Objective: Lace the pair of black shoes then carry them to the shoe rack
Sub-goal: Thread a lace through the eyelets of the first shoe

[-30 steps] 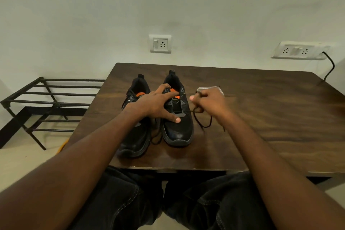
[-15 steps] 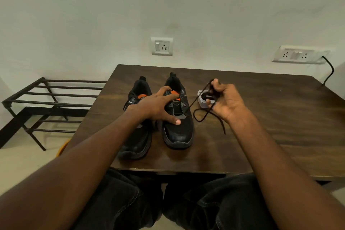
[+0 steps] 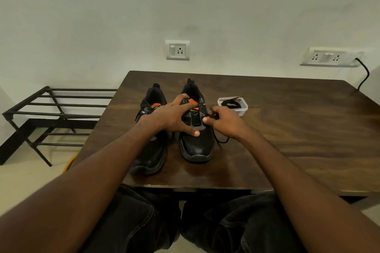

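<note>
On the tabletop (image 3: 287, 129), left hand (image 3: 172, 117) spreads flat over the right shoe (image 3: 195, 141); right hand (image 3: 226, 123) pinches the lace (image 3: 221, 141) just beside its eyelets.

From my head camera the room reads dim and yellowish, with soft, even light and no hard glare. The dark wooden table (image 3: 287, 129) shows a faint sheen near its front edge. Shadow swallows the detail of the black shoes (image 3: 197, 146). Wide-angle distortion bows the table edges and stretches my forearms near the corners.
</note>
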The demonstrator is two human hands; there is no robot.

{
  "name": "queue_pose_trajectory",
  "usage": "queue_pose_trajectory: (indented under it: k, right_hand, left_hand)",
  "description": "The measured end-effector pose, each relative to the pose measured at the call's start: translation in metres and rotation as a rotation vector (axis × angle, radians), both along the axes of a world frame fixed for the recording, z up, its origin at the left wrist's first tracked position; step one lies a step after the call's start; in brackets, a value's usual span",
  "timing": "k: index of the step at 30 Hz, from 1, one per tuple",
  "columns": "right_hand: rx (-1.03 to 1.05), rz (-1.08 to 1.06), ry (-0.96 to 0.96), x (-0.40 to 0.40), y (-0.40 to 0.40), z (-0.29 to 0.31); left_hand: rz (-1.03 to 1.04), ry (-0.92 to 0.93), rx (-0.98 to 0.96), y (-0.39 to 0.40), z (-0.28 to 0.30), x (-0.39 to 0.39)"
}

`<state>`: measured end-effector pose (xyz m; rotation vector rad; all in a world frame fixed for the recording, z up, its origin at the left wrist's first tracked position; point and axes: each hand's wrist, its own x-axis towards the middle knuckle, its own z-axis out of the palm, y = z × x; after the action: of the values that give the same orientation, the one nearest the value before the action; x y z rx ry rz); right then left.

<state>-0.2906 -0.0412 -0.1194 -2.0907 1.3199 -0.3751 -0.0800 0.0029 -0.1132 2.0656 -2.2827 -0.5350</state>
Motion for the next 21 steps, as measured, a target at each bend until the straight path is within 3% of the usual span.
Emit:
queue_pose_trajectory:
  k: [5,7,9,13,14,15,17,19,21]
  right_hand:
    - [-0.022,0.048,0.177,-0.003,-0.005,0.003]
    - [0.024,0.027,0.129,-0.006,-0.009,0.004]
    - [0.172,-0.096,-0.149,-0.007,-0.007,0.01]
    - [0.68,-0.416,-1.172,-0.02,-0.01,0.032]
    - [0.754,-0.443,-1.323,-0.023,-0.011,0.035]
    - [0.761,-0.454,-1.353,-0.024,-0.01,0.037]
    - [0.554,-0.441,-1.049,-0.021,-0.008,0.029]
    - [0.159,-0.301,-0.47,-0.014,-0.005,0.015]
    - [-0.079,-0.099,-0.019,-0.004,-0.004,0.004]
  left_hand:
    - [-0.002,-0.014,-0.018,-0.002,-0.002,0.002]
    - [0.001,-0.008,-0.012,-0.002,-0.002,0.001]
    - [0.004,0.017,0.001,-0.002,-0.001,0.002]
    - [0.003,0.041,0.013,-0.002,0.002,0.003]
    - [0.003,0.032,0.009,-0.002,0.001,0.003]
    - [0.001,0.019,0.006,-0.002,0.001,0.003]
    - [-0.006,-0.007,0.001,-0.003,0.0,0.002]
    - [-0.009,-0.015,0.001,-0.005,-0.001,0.002]
    - [-0.003,-0.019,-0.004,-0.005,-0.002,0.002]
